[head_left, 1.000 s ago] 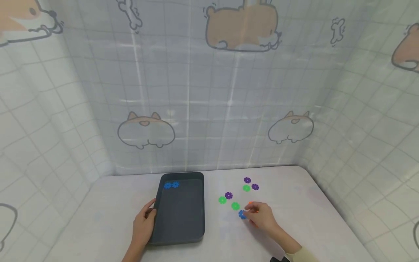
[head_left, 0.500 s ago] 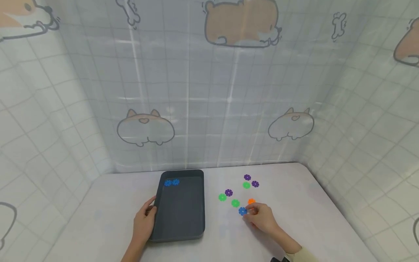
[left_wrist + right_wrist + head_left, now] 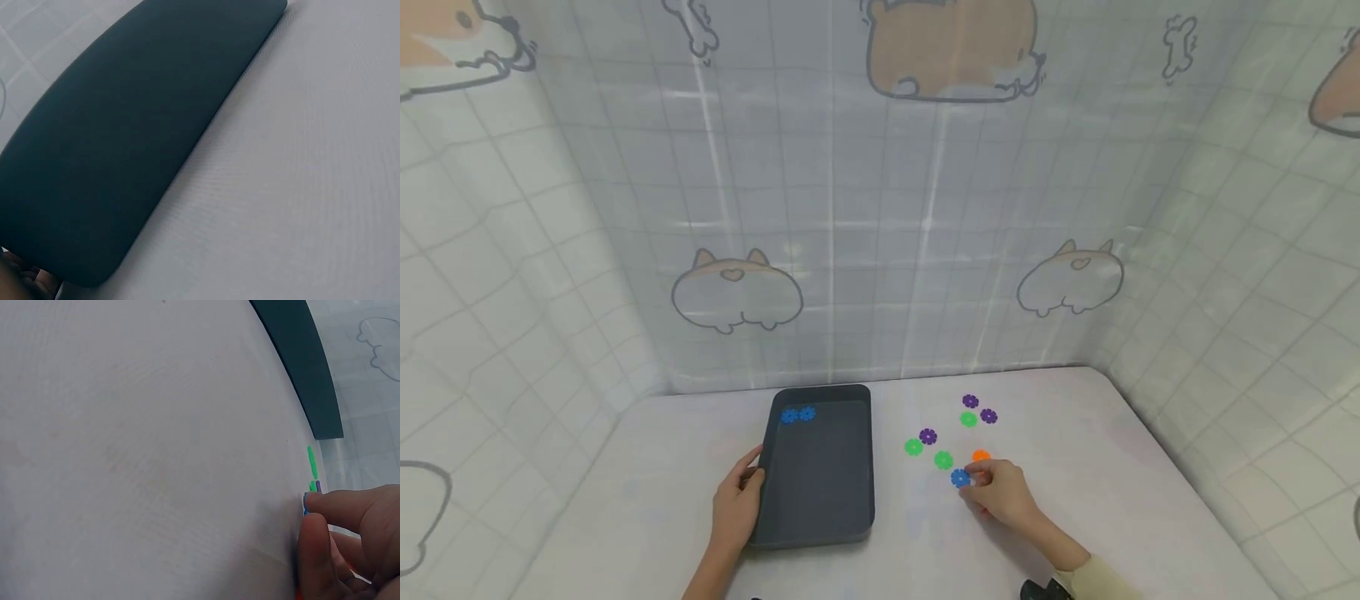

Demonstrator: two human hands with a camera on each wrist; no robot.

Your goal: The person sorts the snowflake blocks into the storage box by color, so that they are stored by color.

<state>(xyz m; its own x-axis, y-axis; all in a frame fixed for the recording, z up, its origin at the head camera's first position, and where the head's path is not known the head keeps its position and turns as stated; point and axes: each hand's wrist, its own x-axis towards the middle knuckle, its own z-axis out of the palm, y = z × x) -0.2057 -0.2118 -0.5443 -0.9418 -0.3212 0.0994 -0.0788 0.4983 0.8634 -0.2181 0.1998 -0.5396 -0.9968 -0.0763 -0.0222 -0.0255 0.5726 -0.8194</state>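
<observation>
A dark grey tray [image 3: 816,475] lies on the table with two blue flower-shaped discs [image 3: 797,414] side by side in its far left corner. My left hand [image 3: 735,507] holds the tray's left edge; in the left wrist view the tray's outer wall [image 3: 119,131] hides most of that hand. To the right of the tray, the thumb and index finger of my right hand [image 3: 1006,496] pinch a blue flower-shaped disc [image 3: 959,477] at its edge, low over the table. An orange disc [image 3: 981,456] lies just behind those fingers, partly covered by them.
Green discs [image 3: 943,460] and purple discs [image 3: 928,436] lie scattered between the tray and the right hand and farther back. A white patterned curtain [image 3: 880,208] encloses the table's [image 3: 1075,450] back and sides.
The right thumb and index finger have shifted slightly at the blue disc, baring more of it and of the orange disc. The left hand keeps its place on the tray. The head view tilts slightly.
</observation>
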